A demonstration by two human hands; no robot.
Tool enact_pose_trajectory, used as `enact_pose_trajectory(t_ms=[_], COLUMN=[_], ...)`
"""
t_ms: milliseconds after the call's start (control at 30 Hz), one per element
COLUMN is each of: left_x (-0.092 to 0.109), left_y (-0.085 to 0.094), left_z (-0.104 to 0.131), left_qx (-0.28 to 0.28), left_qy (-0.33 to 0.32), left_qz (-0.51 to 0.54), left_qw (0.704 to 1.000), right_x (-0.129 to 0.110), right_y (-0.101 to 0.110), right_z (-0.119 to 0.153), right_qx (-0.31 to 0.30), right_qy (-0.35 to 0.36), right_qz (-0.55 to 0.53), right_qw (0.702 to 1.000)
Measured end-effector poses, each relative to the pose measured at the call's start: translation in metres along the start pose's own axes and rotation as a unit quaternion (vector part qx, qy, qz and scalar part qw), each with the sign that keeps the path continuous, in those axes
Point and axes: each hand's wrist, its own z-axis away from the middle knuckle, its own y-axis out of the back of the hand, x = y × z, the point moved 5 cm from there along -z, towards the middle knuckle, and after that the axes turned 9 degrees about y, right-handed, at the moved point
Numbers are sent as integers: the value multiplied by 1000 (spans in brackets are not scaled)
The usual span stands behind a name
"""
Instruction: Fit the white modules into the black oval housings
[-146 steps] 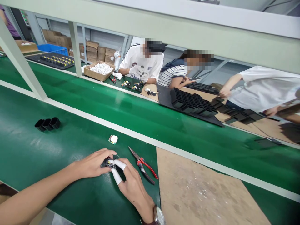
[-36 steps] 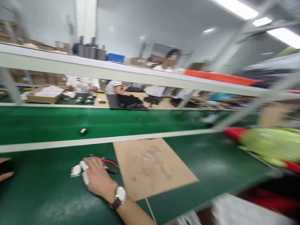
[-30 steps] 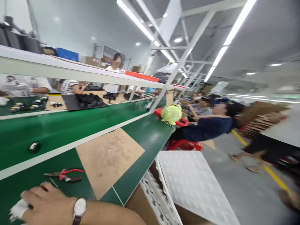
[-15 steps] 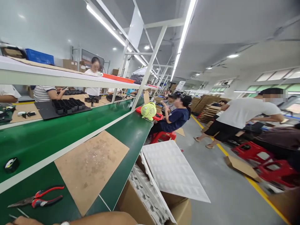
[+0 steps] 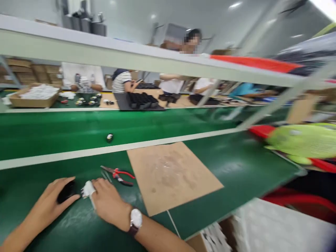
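Note:
My left hand (image 5: 49,201) is curled around a black rounded piece (image 5: 67,191), thumb and fingers on either side of it. Just to its right, my right hand (image 5: 109,201), with a watch on the wrist, has its fingers closed on a small white part (image 5: 88,189). Dark and shiny bits show at that part's left end, but blur hides its kind. The two held pieces are a short way apart, low over the green table. Beyond my right hand lie pliers (image 5: 119,176) with red and black handles, beside thin metal tweezers (image 5: 106,176).
A stained brown cardboard sheet (image 5: 170,175) lies right of the pliers. A small black and white item (image 5: 109,137) sits on the green belt (image 5: 65,129). A light green fan (image 5: 301,141) stands at the right. Co-workers sit across the belt, beneath a long shelf (image 5: 118,56).
The view has swung left and down from the aisle to the table. Both hands are now in sight with their pieces; before, only part of one hand and forearm showed at the bottom edge.

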Motion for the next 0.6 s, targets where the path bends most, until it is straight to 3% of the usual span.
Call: enact_pose_trajectory(t_ms=[100,167,267,467,600], left_x=[-8,-6,-1,0,-1], left_y=[-1,-2,0,1,0], left_z=[7,7,7,9,9], left_qx=[-46,-63,-66,-74,-86], left_qy=[26,30,34,43,43], left_qz=[-21,-17,-3,14,16], left_qw=[998,997,997,996,995], right_x=[5,4,2,12,15], right_y=[-4,-6,-5,1,-2], right_z=[-3,-4,-2,-2,-7], right_qx=[-2,-8,0,91,86], right_qy=[-44,-24,1,-61,-66], right_qz=[-54,-64,-79,-165,-230], right_qw=[998,998,997,980,967])
